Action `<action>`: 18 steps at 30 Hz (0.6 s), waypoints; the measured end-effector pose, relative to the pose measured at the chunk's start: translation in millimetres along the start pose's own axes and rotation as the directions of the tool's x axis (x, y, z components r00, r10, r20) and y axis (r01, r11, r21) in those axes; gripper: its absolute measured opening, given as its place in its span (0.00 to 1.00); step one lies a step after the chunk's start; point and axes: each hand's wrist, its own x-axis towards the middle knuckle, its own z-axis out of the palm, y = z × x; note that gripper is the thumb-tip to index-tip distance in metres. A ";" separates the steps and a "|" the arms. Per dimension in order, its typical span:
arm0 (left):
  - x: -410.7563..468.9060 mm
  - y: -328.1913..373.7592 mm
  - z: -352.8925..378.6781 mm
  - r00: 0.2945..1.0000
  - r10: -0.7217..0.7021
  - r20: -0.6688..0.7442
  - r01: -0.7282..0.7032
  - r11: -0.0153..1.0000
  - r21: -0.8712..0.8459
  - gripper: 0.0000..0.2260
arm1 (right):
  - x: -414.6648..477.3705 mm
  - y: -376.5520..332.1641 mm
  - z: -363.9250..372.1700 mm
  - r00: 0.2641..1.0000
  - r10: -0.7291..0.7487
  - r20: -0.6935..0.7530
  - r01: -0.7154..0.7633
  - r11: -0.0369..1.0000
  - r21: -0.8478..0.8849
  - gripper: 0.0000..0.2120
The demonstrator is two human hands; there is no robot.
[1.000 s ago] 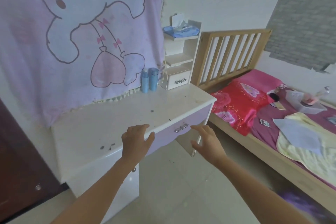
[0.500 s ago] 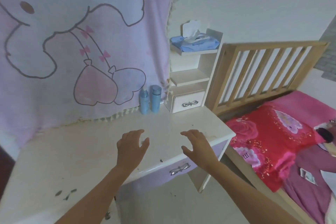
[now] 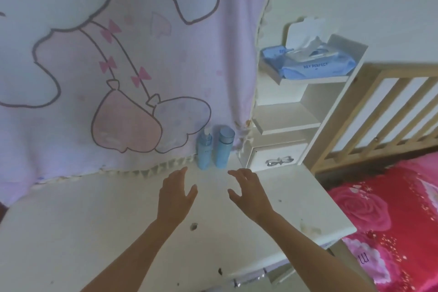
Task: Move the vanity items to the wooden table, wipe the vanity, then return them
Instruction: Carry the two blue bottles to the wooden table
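In the last second we've come off the vanity [image 3: 94,220]'s front edge. Now our left hand [image 3: 176,193] and right hand [image 3: 248,193] hover loose, holding nothing, just short of the pump bottle [image 3: 204,150] and capped bottle [image 3: 224,149], which stand side by side just left of the shelf [image 3: 284,121]. So we reckon the clear-off is only starting, and with the cloth [image 3: 142,54] hanging right behind them and the shelf wall crowding their right, pulling back toward us looks easiest.
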 end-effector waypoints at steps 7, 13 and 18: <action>108.8 9.2 38.4 0.994 0.105 0.019 -0.102 0.986 -0.130 0.24 | 102.1 21.2 7.5 0.998 -0.035 -0.057 0.033 0.999 -0.031 0.27; 147.7 7.1 63.0 0.993 0.115 -0.002 -0.114 0.981 -0.155 0.26 | 142.7 38.5 29.3 0.998 0.017 -0.056 -0.016 1.000 0.014 0.34; 166.5 -4.3 80.3 0.996 0.093 -0.007 -0.093 0.984 -0.149 0.27 | 164.6 48.6 44.5 0.990 0.135 0.040 -0.139 0.984 0.108 0.34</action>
